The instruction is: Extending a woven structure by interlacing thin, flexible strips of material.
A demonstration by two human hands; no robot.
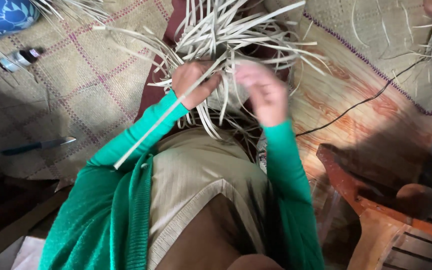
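Knife (38,145) with a blue handle and bare steel blade lies well to the left of the left hand (193,85), on a woven straw mat with purple checks (86,95). That hand is closed on several flat pale palm-leaf strips (226,35) — one long strip runs back along the green sleeve. Just beside it, the right hand (263,95) is blurred; its fingers curl toward the same tangle, but whether they pinch a strip I cannot tell. The loose bundle fans out above and between both hands, over the lap. Judging by this, strips are being interlaced — the next crossing calls for a firm left grip. A black cable (371,100) trails right.
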